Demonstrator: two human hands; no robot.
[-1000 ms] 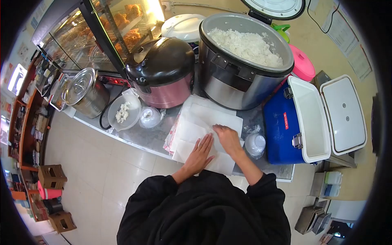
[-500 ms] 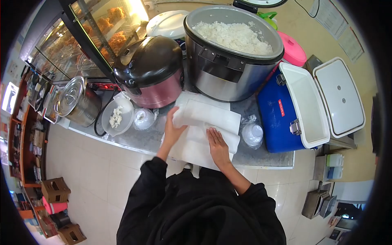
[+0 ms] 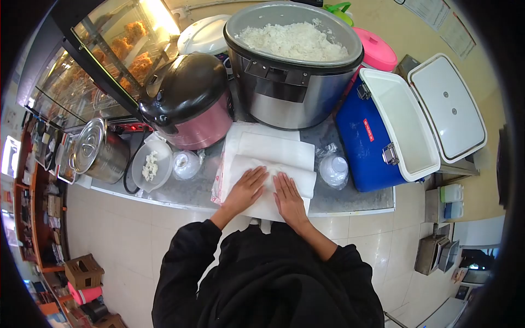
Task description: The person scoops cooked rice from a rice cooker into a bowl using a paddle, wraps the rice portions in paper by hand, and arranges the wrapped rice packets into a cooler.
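Observation:
A stack of white wrapping paper sheets [image 3: 276, 144] lies on the metal counter before me, with red print showing at its left edge. The top sheet is folded over into a soft roll [image 3: 301, 182] across the stack; whatever it may enclose is hidden. My left hand [image 3: 245, 191] rests on the left part of this fold, fingers stretched out and flat. Beside it, my right hand [image 3: 289, 198] presses flat on the fold with its fingers extended. The fingertips of both hands point away from me, close together. Neither hand grips anything.
Behind the paper stands a large open rice cooker [image 3: 273, 104] full of rice [image 3: 295, 44]. A pink-and-black cooker [image 3: 201, 123], a plastic bowl with some rice [image 3: 167, 177] and a steel pot [image 3: 106, 158] are leftward. Rightward are plastic-wrapped white bowls [image 3: 334, 170] and an open blue cooler [image 3: 361, 145].
My left hand has come down from the paper's raised left edge and moved right, onto the fold beside my right hand. The fold now lies closer to me. The view has shifted slightly.

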